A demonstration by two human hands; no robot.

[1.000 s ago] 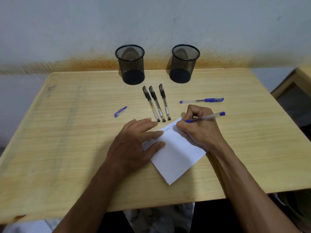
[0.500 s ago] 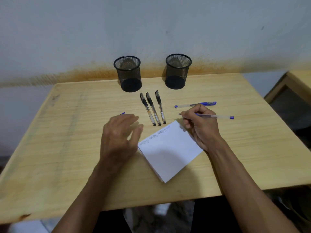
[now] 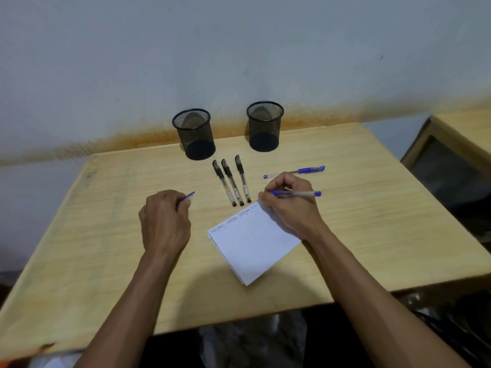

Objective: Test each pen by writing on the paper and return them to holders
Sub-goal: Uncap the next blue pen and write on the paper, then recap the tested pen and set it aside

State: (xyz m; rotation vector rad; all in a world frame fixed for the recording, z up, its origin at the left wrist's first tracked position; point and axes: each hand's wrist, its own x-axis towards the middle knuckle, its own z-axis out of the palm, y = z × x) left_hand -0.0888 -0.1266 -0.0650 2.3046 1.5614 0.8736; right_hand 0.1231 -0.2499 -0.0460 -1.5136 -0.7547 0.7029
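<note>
My right hand (image 3: 291, 205) grips an uncapped blue pen (image 3: 300, 193) lying level just above the top corner of the white paper (image 3: 252, 243), which carries a line of handwriting along its upper edge. My left hand (image 3: 164, 221) has its fingers curled round the blue pen cap (image 3: 189, 196), whose tip sticks out to the right. Three black pens (image 3: 231, 181) lie side by side between my hands. A capped blue pen (image 3: 295, 172) lies beyond my right hand. Two black mesh holders, the left holder (image 3: 194, 134) and the right holder (image 3: 265, 126), stand at the back.
The wooden table (image 3: 372, 208) meets a stained wall at the back. Another wooden piece of furniture (image 3: 457, 144) stands to the right. The table's front edge runs just under my forearms.
My left hand left the paper, moved left and took hold of the blue cap. My right hand stopped writing and lifted the pen level off the paper.
</note>
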